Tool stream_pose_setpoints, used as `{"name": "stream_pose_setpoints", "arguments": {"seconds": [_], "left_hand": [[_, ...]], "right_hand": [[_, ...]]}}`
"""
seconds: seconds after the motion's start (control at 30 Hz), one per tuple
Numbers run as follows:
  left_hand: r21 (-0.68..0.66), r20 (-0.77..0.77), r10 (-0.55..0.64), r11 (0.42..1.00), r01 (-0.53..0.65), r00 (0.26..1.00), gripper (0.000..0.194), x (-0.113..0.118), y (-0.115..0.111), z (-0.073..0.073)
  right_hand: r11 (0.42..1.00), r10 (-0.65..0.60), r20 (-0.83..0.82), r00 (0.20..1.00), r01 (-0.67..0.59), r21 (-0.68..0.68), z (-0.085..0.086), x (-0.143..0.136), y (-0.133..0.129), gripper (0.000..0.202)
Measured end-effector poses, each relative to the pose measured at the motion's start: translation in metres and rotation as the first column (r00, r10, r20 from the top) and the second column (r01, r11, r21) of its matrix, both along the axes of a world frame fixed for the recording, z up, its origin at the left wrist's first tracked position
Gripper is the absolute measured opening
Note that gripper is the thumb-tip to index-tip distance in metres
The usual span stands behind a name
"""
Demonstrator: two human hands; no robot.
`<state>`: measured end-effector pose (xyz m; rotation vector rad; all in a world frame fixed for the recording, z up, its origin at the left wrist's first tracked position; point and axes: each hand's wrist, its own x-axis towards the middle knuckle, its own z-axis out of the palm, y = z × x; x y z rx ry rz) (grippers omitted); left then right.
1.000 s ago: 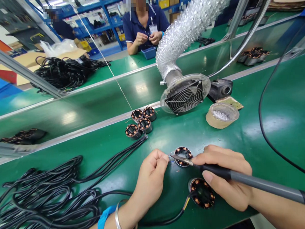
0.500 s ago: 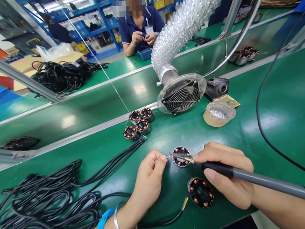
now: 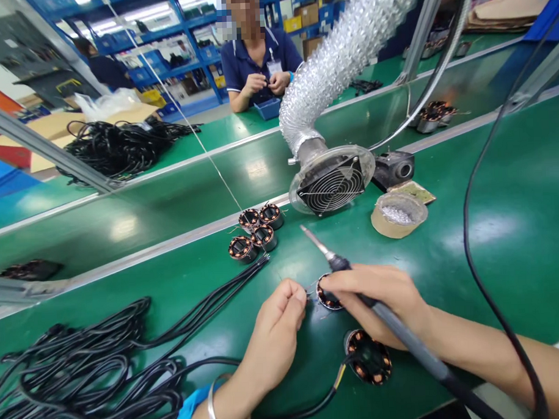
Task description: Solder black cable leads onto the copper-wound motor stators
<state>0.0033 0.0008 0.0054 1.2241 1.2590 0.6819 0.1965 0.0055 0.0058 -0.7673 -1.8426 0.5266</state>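
Across the bench (image 3: 511, 165), four stators (image 3: 263, 234) are seemingly awaiting cables, one cabled stator (image 3: 361, 370) is looking done, and the left hand (image 3: 280, 325) is pinching wires (image 3: 310, 293) beside an unfinished-looking ring (image 3: 326, 298), the right hand (image 3: 386, 297) gripping an iron (image 3: 339, 263).

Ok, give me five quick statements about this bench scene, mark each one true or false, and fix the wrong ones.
1. The right hand grips a soldering iron. True.
2. The left hand is open with its fingers spread. False: its thumb and fingers are pinched together at some fine wires.
3. The soldering iron's tip is pressed against the copper-wound ring between the two hands. False: the tip is apart from that ring and points toward the fan.
4. Four more rings stand grouped together, left of the fan in the picture. True.
5. The round tub is left of the fan in the picture. False: it is to the right.
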Motion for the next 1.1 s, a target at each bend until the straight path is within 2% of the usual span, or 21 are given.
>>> {"name": "stream_pose_setpoints", "arguments": {"seconds": [0.1,0.23,0.37,0.43,0.57,0.67,0.77,0.83,1.0,1.1], "left_hand": [[0.075,-0.035,-0.07,0.994,0.073,0.997,0.038,-0.004,-0.003,-0.002],[0.133,-0.106,-0.157,0.976,0.17,0.982,0.036,-0.009,-0.003,0.002],[0.231,-0.329,-0.195,0.932,0.279,0.924,0.028,-0.01,-0.001,0.015],[0.248,-0.362,-0.185,0.926,0.286,0.914,0.025,-0.011,0.0,0.018],[0.147,-0.211,-0.188,0.964,0.222,0.959,0.032,-0.01,0.002,0.014],[-0.035,-0.013,-0.157,0.987,0.157,0.987,0.038,-0.007,0.005,0.008],[-0.257,0.157,-0.124,0.953,0.162,0.98,0.04,-0.003,0.006,0.007],[-0.334,0.222,-0.088,0.929,0.161,0.971,0.041,-0.001,0.006,0.007],[-0.25,0.216,-0.004,0.967,0.059,0.976,0.047,0.0,0.004,0.002],[-0.218,0.177,0.01,0.976,0.029,0.984,0.046,0.0,0.002,0.0]], "right_hand": [[0.993,0.062,0.096,0.993,-0.071,0.09,-0.005,-0.013,0.011,0.018],[0.978,0.042,0.149,0.988,-0.071,0.196,-0.011,-0.018,0.015,0.022],[0.988,-0.035,0.153,0.988,0.011,0.154,-0.01,-0.013,0.005,0.021],[0.993,-0.029,0.133,0.991,0.014,0.114,-0.009,-0.012,-0.001,0.023],[0.993,-0.049,0.137,0.989,0.033,0.116,-0.012,-0.016,-0.006,0.027],[0.991,-0.06,0.147,0.987,0.041,0.13,-0.017,-0.018,-0.007,0.027],[0.991,-0.034,0.15,0.988,0.014,0.13,-0.021,-0.018,-0.008,0.026],[0.992,-0.015,0.132,0.991,-0.001,0.123,-0.02,-0.016,-0.008,0.025],[0.998,-0.051,0.054,0.997,0.049,0.033,-0.013,-0.01,-0.01,0.025],[1.0,-0.019,0.053,0.998,0.019,0.002,-0.01,-0.009,-0.011,0.027]]}}
